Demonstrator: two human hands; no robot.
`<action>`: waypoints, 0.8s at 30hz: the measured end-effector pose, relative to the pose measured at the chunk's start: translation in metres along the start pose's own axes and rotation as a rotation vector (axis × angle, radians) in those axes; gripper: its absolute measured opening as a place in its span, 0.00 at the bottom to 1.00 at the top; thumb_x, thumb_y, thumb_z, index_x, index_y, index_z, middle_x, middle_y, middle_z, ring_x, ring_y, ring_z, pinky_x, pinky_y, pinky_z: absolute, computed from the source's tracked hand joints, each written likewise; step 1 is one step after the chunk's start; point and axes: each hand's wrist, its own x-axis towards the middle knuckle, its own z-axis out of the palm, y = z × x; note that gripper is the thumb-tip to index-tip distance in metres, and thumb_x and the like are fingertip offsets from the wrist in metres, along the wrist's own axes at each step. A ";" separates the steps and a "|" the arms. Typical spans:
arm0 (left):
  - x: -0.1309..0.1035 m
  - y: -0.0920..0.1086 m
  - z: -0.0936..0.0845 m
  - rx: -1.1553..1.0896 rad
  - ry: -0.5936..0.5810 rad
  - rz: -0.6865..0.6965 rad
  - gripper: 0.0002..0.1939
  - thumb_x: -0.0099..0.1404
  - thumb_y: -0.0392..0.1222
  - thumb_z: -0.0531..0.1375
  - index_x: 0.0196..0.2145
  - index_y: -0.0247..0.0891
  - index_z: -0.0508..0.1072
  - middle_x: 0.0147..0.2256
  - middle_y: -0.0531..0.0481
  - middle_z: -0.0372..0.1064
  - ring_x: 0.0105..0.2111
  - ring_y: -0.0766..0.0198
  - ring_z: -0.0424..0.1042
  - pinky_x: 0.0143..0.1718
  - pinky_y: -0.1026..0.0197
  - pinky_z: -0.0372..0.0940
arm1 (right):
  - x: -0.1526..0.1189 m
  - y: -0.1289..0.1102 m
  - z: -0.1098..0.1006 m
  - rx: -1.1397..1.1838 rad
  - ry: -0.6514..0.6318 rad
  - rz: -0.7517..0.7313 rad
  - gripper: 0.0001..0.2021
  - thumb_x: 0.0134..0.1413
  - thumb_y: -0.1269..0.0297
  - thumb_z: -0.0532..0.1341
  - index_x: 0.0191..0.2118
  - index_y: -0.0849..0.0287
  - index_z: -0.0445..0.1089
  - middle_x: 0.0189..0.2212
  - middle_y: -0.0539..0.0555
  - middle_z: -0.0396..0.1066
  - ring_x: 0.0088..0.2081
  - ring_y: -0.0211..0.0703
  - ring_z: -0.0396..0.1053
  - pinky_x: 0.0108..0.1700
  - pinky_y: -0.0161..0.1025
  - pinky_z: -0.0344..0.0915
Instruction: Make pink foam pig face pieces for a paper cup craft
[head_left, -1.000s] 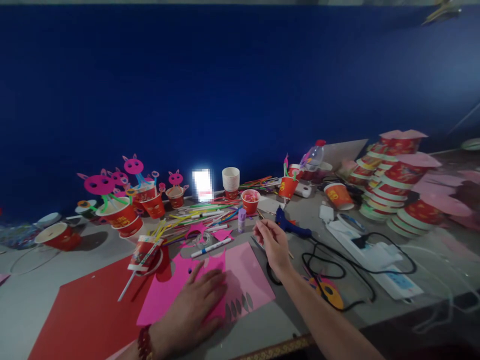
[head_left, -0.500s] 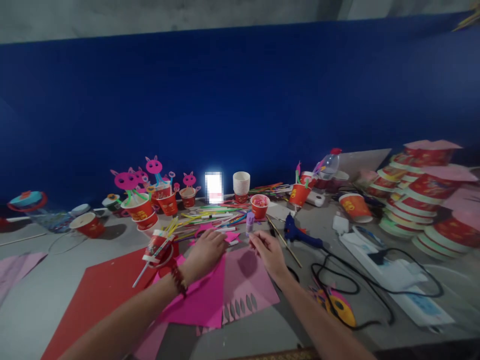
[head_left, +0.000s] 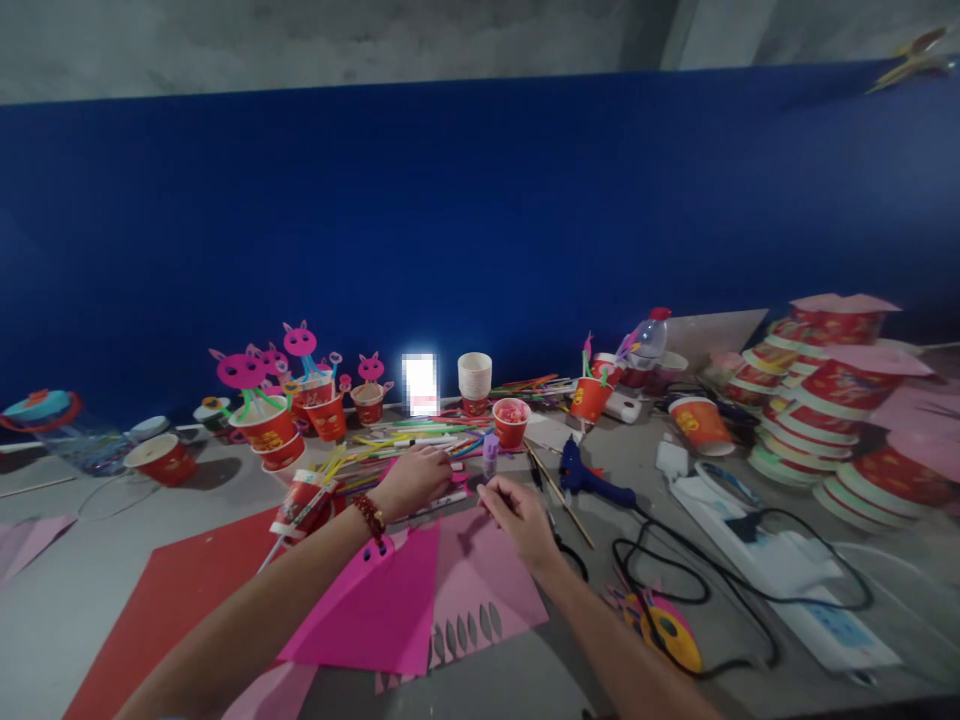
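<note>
My left hand (head_left: 417,479), with a beaded bracelet at the wrist, reaches over a pile of coloured pipe cleaners (head_left: 420,430) and a white marker (head_left: 444,502). Its fingers bend downward and their tips are hidden, so any hold is unclear. My right hand (head_left: 517,515) is closed in a pinch just in front of a purple glue stick (head_left: 490,458); whatever sits between the fingertips is too small to make out. Beneath the hands lie a magenta sheet (head_left: 375,620) and a light pink sheet (head_left: 491,565) with leaf-shaped cutouts. A pink cutout face (head_left: 379,550) rests on the magenta sheet.
Paper cups with pink figures (head_left: 266,430) stand at left, above red paper (head_left: 180,590). A cup of pink pieces (head_left: 511,425) stands behind my right hand. Rightward are a blue glue gun (head_left: 592,480), its black cable, a power strip (head_left: 780,570) and stacked cups (head_left: 802,410).
My left hand has moved forward off the pink paper onto the pile, uncovering the cutout face. The right hand keeps its pinch by the glue stick. The view has shifted slightly.
</note>
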 end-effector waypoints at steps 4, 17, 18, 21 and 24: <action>-0.008 -0.005 -0.006 -0.045 0.099 -0.116 0.09 0.70 0.35 0.54 0.38 0.38 0.75 0.36 0.46 0.73 0.39 0.58 0.72 0.41 0.57 0.67 | -0.001 -0.005 -0.001 0.003 -0.008 -0.003 0.21 0.60 0.48 0.58 0.23 0.56 0.65 0.19 0.45 0.59 0.22 0.36 0.56 0.25 0.34 0.53; -0.021 -0.022 -0.015 -0.017 0.284 -0.185 0.13 0.73 0.40 0.51 0.47 0.38 0.75 0.44 0.41 0.73 0.45 0.53 0.69 0.49 0.48 0.64 | 0.000 -0.002 -0.001 0.053 0.060 0.022 0.21 0.58 0.45 0.60 0.24 0.57 0.67 0.18 0.46 0.61 0.20 0.36 0.57 0.24 0.34 0.54; -0.021 -0.023 -0.014 -0.015 0.272 -0.181 0.13 0.73 0.39 0.51 0.47 0.38 0.74 0.44 0.41 0.73 0.46 0.53 0.69 0.49 0.47 0.63 | 0.000 -0.002 -0.001 0.051 0.061 0.023 0.21 0.58 0.45 0.60 0.24 0.57 0.67 0.18 0.46 0.62 0.21 0.36 0.57 0.24 0.34 0.55; -0.022 -0.014 -0.010 -0.032 0.206 -0.140 0.12 0.72 0.38 0.53 0.47 0.37 0.74 0.44 0.40 0.74 0.46 0.51 0.69 0.50 0.46 0.63 | 0.001 -0.003 -0.003 0.038 0.062 0.026 0.20 0.58 0.47 0.60 0.24 0.56 0.67 0.19 0.46 0.62 0.21 0.37 0.58 0.24 0.34 0.55; -0.028 0.010 -0.012 -0.073 0.151 -0.099 0.13 0.72 0.39 0.52 0.49 0.36 0.72 0.46 0.40 0.73 0.46 0.51 0.70 0.50 0.46 0.64 | 0.001 -0.002 -0.004 0.034 0.066 0.028 0.19 0.59 0.48 0.60 0.24 0.57 0.67 0.19 0.46 0.63 0.21 0.37 0.59 0.24 0.34 0.56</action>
